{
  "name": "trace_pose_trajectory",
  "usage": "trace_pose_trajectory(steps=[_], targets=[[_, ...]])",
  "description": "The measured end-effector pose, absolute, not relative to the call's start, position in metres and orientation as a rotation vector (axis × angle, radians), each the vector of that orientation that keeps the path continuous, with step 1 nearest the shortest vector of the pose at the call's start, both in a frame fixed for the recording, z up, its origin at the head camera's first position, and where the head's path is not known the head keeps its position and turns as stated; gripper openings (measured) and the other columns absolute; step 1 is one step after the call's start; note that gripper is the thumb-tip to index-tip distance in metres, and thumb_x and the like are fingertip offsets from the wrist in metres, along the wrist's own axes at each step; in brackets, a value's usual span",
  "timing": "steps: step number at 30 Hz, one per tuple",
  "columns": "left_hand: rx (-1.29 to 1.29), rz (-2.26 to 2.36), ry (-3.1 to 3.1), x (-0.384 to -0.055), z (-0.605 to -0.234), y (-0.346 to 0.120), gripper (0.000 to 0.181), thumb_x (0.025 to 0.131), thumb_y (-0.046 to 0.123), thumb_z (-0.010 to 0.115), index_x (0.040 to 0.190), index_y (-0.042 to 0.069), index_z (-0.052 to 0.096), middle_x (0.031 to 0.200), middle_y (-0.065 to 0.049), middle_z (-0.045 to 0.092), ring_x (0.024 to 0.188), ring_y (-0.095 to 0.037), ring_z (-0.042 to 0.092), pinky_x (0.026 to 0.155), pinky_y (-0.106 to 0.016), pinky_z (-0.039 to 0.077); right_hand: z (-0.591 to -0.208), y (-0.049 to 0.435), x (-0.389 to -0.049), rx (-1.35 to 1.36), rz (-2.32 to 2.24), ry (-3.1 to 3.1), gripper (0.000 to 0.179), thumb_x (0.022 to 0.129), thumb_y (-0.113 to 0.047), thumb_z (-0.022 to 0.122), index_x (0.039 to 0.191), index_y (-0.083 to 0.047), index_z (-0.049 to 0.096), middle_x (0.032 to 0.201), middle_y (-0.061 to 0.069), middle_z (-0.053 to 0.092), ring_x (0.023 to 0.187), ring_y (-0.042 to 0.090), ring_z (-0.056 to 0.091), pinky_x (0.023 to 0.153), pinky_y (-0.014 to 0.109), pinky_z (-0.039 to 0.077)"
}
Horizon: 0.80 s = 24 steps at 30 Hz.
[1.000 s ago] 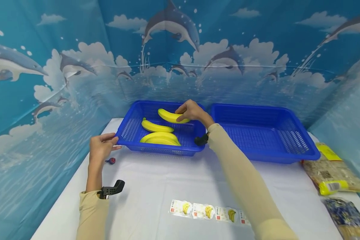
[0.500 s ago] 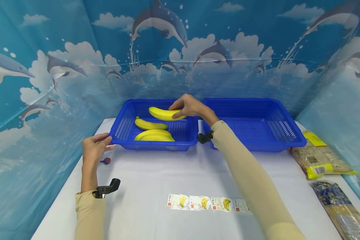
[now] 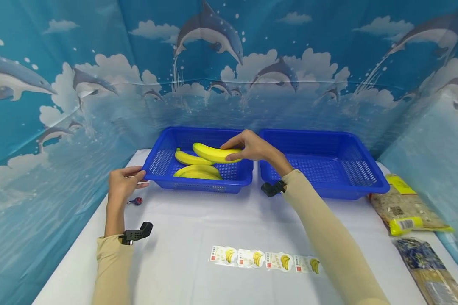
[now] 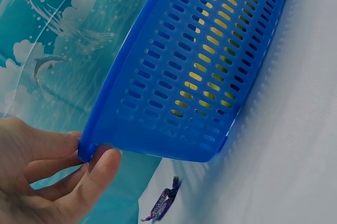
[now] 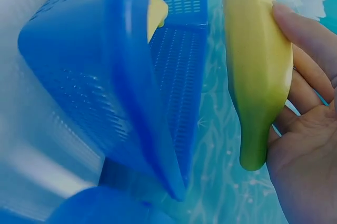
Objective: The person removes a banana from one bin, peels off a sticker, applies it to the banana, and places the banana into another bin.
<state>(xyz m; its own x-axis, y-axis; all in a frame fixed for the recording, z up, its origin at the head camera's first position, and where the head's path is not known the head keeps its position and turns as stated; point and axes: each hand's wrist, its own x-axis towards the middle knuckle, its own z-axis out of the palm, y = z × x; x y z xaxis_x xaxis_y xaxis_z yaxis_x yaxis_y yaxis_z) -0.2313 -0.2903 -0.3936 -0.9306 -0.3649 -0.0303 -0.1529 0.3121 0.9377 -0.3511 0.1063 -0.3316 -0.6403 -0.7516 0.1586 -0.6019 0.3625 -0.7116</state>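
Note:
My right hand (image 3: 253, 146) holds a yellow banana (image 3: 211, 152) above the left blue basket (image 3: 202, 185), thumb on one side and fingers on the other. In the right wrist view the banana (image 5: 258, 60) shows its greenish stem end near the palm. My left hand (image 3: 124, 184) pinches the near left corner of that basket's rim, seen closer in the left wrist view, where the thumb and fingers (image 4: 100, 174) meet at the blue rim (image 4: 108, 97). Inside the basket lie one banana (image 3: 187, 158) at the back and more bananas (image 3: 198, 172) near the front wall.
A second blue basket (image 3: 366, 190) stands right of the first, a narrow gap between them. A wrapped candy (image 3: 137, 201) lies by my left hand. Banana-picture cards (image 3: 252, 258) form a row on the white cloth. Two packets, one yellow-labelled (image 3: 406, 207) and one dark-topped (image 3: 423, 262), lie at right.
The right hand still holds the banana over the left basket and has shifted slightly right and nearer. The left hand keeps its pinch on the rim. The head view has shifted a little.

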Motion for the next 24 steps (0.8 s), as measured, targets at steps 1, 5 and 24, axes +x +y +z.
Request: trace_pose_trajectory(steps=[1,5,24], targets=[[0.475,-1.681,-2.378,-0.231,-0.394,-0.29,0.043,0.107,0.009,0.067,0.147,-0.008,0.061,0.137,-0.032,0.067,0.094,-0.021,0.081,0.08,-0.03,0.065,-0.332,0.108,-0.35,-1.224,-1.139,2.427,0.038,0.098,-0.01,0.081,0.134,-0.001,0.074,0.131,0.016,0.076,0.117,0.029,0.073,0.098,0.039,0.062],[0.478,-1.698,-2.364,-0.231,-0.395,-0.291,0.044,0.107,0.009,0.068,0.147,-0.008,0.06,0.136,-0.032,0.067,0.095,-0.022,0.081,0.081,-0.032,0.065,-0.335,0.116,-0.344,-1.231,-1.124,2.454,0.037,0.098,-0.011,0.081,0.135,-0.003,0.075,0.13,0.015,0.076,0.114,0.027,0.074,0.093,0.038,0.063],[0.477,-1.663,-2.401,-0.229,-0.395,-0.289,0.045,0.109,0.013,0.064,0.149,-0.007,0.059,0.138,-0.031,0.067,0.082,-0.009,0.08,0.081,-0.03,0.065,-0.349,0.143,-0.295,-1.26,-1.236,2.476,0.039,0.092,-0.006,0.087,0.13,-0.002,0.078,0.125,0.015,0.078,0.108,0.026,0.077,0.085,0.031,0.065]])
